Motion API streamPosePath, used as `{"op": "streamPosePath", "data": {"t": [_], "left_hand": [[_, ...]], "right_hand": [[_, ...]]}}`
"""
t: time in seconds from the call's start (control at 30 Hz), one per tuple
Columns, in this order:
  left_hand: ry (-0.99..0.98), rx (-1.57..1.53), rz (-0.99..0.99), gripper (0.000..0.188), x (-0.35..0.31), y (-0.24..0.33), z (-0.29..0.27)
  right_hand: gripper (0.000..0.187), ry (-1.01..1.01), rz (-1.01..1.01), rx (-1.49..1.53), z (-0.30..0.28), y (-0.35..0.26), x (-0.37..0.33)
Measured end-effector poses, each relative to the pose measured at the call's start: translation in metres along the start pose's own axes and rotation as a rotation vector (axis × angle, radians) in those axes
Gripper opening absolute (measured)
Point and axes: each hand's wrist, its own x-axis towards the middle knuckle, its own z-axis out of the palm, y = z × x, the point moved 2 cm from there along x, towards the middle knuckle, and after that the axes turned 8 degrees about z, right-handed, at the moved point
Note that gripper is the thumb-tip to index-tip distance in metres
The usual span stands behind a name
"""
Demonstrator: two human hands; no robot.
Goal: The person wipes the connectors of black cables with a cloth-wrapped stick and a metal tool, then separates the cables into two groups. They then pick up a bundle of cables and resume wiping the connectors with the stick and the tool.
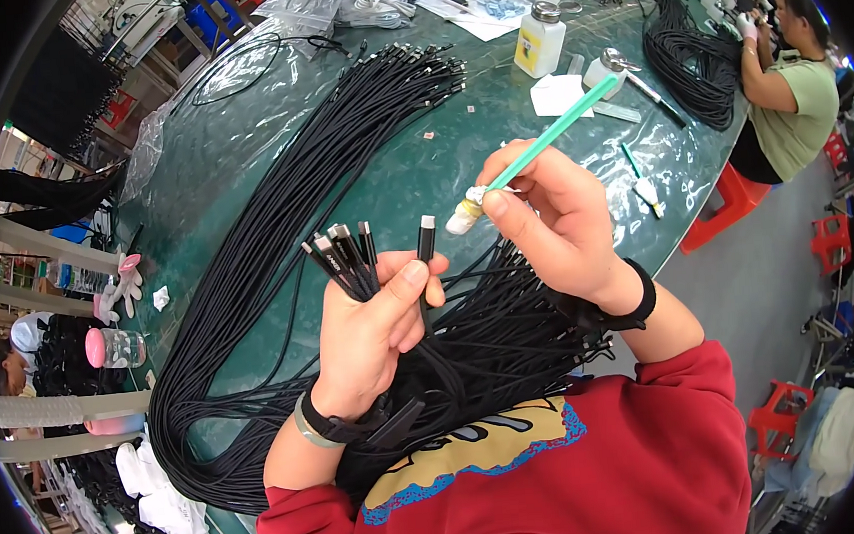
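Between the thumb and fingers of my left hand [367, 337] is a fan of black cables [346, 263] with metal-tipped plugs pointing up. One cable plug [427, 237] stands apart from the others at the fingertips. My right hand [564, 221] pinches a green stick [562, 128] whose lower end is wrapped in a whitish, yellow-stained wad [465, 216]. That wad is just right of the single plug, with a small gap between them. A large bundle of black cables [262, 210] curves across the table and under my forearms.
The green table [389, 170] carries a white bottle with a yellow label [539, 42], a metal-topped bottle [604, 67] and another green stick [634, 160]. A pink-lidded jar [117, 347] lies at the left edge. A co-worker [793, 77] sits at far right beside coiled cables [692, 65].
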Motion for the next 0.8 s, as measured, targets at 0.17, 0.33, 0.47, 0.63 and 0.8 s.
{"op": "streamPosePath", "data": {"t": [0.17,0.33,0.47,0.63,0.8], "left_hand": [[-0.193,-0.303,-0.165,0.019,0.005,-0.009,-0.009],[-0.338,-0.494,-0.266,0.02,0.007,-0.014,-0.01],[-0.288,-0.487,-0.242,0.021,0.007,-0.013,-0.007],[-0.299,-0.493,-0.278,0.024,0.003,-0.007,-0.002],[-0.128,-0.06,-0.035,0.022,0.001,-0.003,-0.004]], "right_hand": [[0.012,-0.176,-0.13,-0.078,0.003,0.004,0.001],[0.012,-0.122,-0.25,-0.098,0.003,0.007,0.009],[0.011,-0.003,-0.062,0.069,0.003,0.007,0.006],[0.01,0.024,0.103,0.26,-0.002,0.006,-0.002],[0.01,0.061,0.148,0.247,-0.006,0.002,-0.002]]}}
